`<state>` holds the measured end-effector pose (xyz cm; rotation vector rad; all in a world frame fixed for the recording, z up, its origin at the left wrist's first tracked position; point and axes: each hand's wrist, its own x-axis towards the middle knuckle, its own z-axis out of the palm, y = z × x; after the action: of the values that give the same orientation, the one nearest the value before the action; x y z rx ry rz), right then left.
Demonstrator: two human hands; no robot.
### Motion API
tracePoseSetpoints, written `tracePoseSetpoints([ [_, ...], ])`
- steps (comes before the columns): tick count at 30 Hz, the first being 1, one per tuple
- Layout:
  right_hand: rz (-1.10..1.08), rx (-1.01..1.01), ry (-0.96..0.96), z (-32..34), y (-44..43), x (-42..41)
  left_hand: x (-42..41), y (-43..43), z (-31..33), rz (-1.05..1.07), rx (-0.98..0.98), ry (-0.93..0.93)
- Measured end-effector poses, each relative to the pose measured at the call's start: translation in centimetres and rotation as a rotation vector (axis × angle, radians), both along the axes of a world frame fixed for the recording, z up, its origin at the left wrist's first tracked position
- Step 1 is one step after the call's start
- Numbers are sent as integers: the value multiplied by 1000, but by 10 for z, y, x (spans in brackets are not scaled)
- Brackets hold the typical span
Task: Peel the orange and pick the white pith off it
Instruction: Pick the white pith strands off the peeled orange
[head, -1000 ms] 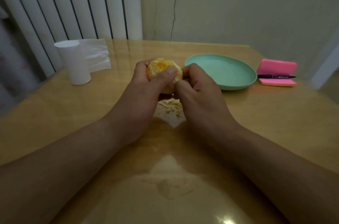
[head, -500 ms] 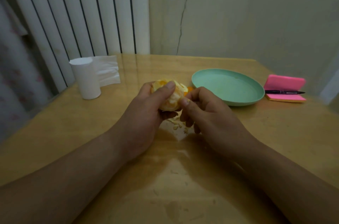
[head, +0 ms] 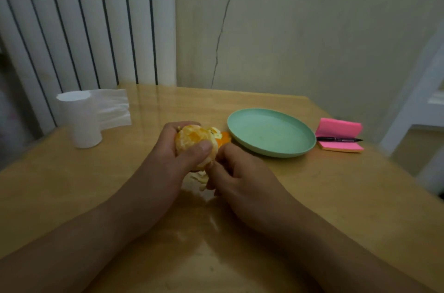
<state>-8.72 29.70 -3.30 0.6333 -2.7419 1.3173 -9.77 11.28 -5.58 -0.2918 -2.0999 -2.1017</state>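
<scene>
My left hand (head: 165, 160) grips a peeled orange (head: 192, 140) above the table, thumb across its near side. White pith streaks still show on its flesh. My right hand (head: 240, 180) sits right beside it with curled fingers, fingertips pinching at the orange's lower right side. What they pinch is too small to make out. A piece of orange peel (head: 223, 137) lies on the table just behind the fruit. Pale pith scraps (head: 200, 177) lie under the hands.
A green plate (head: 271, 133) stands to the right of the orange. Beyond it lie pink sticky notes (head: 340, 133) with a black pen (head: 338, 139) across them. A white tissue roll (head: 81, 119) stands at the left. The wooden table (head: 336, 196) ends at the wall.
The camera tilted up, so the hands sit lower in view. My right hand dropped a little toward the orange's lower right side. My left hand kept its grip.
</scene>
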Motion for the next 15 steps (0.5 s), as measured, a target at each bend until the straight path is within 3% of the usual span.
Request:
tracePoseSetpoints([
  [3,4,41,80,0,-1,0,2,2,0,2,-8,13],
  [15,-140,-165,183,-4,-10,3,11,13,4,-22,79,-5],
])
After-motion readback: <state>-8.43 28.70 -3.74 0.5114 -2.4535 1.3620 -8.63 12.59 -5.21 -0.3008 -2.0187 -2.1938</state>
